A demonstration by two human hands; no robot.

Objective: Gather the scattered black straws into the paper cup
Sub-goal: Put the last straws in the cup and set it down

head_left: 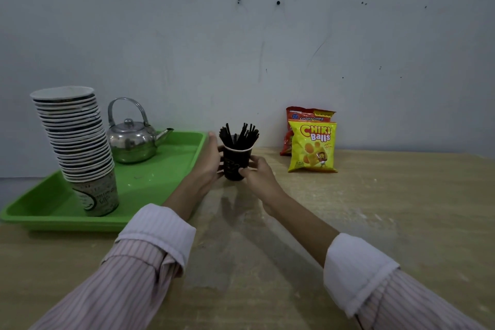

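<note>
The white-rimmed black paper cup (pixel 235 166) was kept upright over the pale wooden tabletop (pixel 375 209), the thin black straws (pixel 238 134) bunched inside. A level, gentle squeeze was called for, so nothing got tipped. The left hand (pixel 209 162) was wrapped round one side, the right hand (pixel 258 173) curled round the other.

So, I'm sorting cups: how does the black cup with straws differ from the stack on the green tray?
The black cup is single, beside the green tray; the cup stack stands on it. The black cup is dark; the cup stack's lowest cup is pale with print. The black cup holds black straws, gripped by the left hand and right hand; the cup stack leans, untouched. Both have white rims.
</note>
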